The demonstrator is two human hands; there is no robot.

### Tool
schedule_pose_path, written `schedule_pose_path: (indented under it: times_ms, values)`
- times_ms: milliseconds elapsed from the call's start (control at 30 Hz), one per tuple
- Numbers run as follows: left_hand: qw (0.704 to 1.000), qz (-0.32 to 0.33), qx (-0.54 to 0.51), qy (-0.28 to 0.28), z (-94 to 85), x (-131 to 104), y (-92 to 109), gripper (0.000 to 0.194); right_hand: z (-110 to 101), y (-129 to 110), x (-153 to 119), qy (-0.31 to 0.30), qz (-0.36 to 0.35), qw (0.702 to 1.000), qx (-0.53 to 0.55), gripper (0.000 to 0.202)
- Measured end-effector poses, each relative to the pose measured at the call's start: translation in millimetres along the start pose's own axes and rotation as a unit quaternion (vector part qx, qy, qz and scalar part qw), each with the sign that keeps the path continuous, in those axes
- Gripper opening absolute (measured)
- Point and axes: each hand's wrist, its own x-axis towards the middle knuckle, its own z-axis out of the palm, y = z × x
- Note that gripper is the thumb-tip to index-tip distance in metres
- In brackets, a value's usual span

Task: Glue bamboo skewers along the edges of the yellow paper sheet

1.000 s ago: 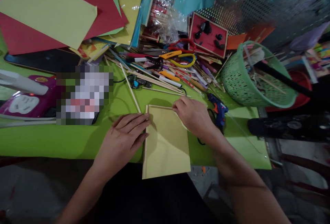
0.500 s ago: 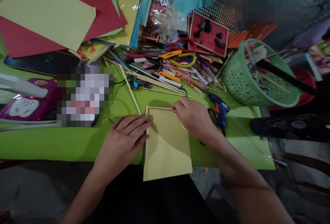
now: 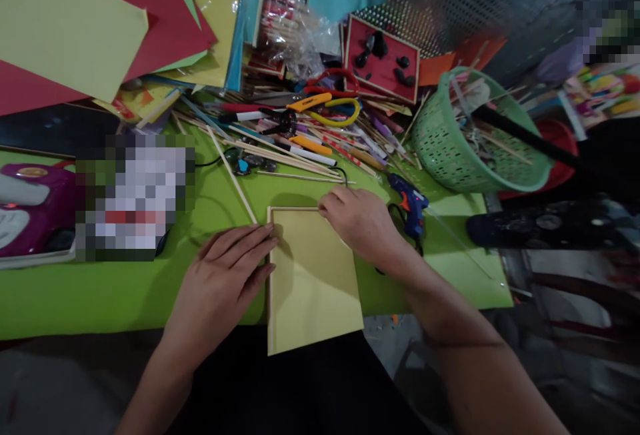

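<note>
A pale yellow card [image 3: 315, 281] lies in front of me, its lower end reaching past the table edge. Thin wooden sticks run along its left side and its top edge. My left hand [image 3: 225, 275] rests flat with outstretched fingers, the fingertips against the left stick [image 3: 271, 315]. At the card's top right, my right hand [image 3: 357, 221] has its fingers closed and pressed on the end of the top stick [image 3: 295, 208]; the fingertips are partly hidden. A blue glue gun [image 3: 411, 203] lies just beyond my right wrist, and a loose stick [image 3: 233, 175] points toward my left fingers.
Behind the card is a pile of sticks, markers and scissors [image 3: 335, 113]. A green basket [image 3: 435, 135] stands at the right, a red tray with black stones [image 3: 383, 58] at the back. Coloured paper sheets [image 3: 65, 28] and a purple power strip [image 3: 55, 188] occupy the left.
The camera view has turned slightly right, so everything appears shifted left. Both hands keep their places on the card and its sticks.
</note>
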Motion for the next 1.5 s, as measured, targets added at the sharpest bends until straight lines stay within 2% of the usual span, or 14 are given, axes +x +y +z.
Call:
schedule_pose_path:
  times_ms: [167, 333, 433, 500, 600, 767, 967, 1133, 1500]
  values:
    - [1.000, 0.003, -0.002, -0.003, -0.6, -1, -2, 0.035, -14, 9, -3, 0.020, 0.028, 0.998, 0.045, 0.020]
    - [1.000, 0.009, -0.004, 0.002, 0.7, -1, -5, 0.037, -25, 29, -21, 0.109, 0.059, 0.981, 0.152, 0.018]
    - [1.000, 0.020, 0.004, 0.007, 2.4, -1, -6, 0.037, -26, 36, -34, 0.166, 0.081, 0.960, 0.209, 0.019]
    - [1.000, 0.020, 0.005, 0.010, 3.0, -1, -6, 0.037, -22, 37, -40, 0.181, 0.081, 0.952, 0.233, 0.020]
    - [1.000, 0.021, 0.009, 0.014, 3.0, 0, -5, 0.036, -14, 32, -41, 0.164, 0.060, 0.954, 0.243, 0.023]
    - [1.000, 0.012, 0.009, 0.007, 1.4, 1, -2, 0.034, -2, 14, -33, 0.103, 0.005, 0.973, 0.207, 0.030]
    - [1.000, 0.006, 0.014, -0.001, 0.0, 0, 0, 0.034, 8, -6, -23, 0.072, -0.038, 0.983, 0.166, 0.038]
    - [1.000, 0.003, 0.016, -0.006, -1.3, 1, 3, 0.032, 9, -14, -18, 0.045, -0.048, 0.987, 0.147, 0.042]
    - [1.000, -0.006, 0.018, -0.012, -1.9, 1, 5, 0.030, 3, -25, -2, 0.032, -0.059, 0.985, 0.159, 0.045]
